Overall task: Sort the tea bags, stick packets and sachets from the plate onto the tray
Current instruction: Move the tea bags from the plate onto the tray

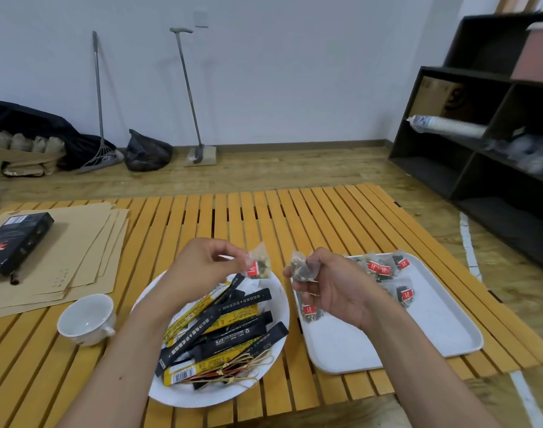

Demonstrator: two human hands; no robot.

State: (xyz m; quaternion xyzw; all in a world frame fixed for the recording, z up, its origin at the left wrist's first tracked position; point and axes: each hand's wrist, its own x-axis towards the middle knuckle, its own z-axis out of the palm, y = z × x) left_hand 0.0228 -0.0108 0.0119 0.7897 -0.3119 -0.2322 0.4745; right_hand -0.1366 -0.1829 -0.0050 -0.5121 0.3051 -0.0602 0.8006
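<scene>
A white plate (183, 393) near the table's front holds several black and yellow stick packets (230, 329) and a bundle of wooden stirrers (242, 367). My left hand (202, 267) hovers over the plate's far side and pinches a clear pyramid tea bag (259, 261) with a red tag. My right hand (328, 282) is between plate and tray, holding another clear tea bag (301, 265) of dark leaves. To the right, a white tray (433, 329) carries several tea bags (384, 268) at its far end and one (310, 312) near its left edge.
A white cup (86, 319) stands left of the plate. Brown envelopes (78, 257) with a black box (17, 242) on them lie at the far left of the slatted yellow table (264, 217). A dark shelf unit (486, 143) stands at the right.
</scene>
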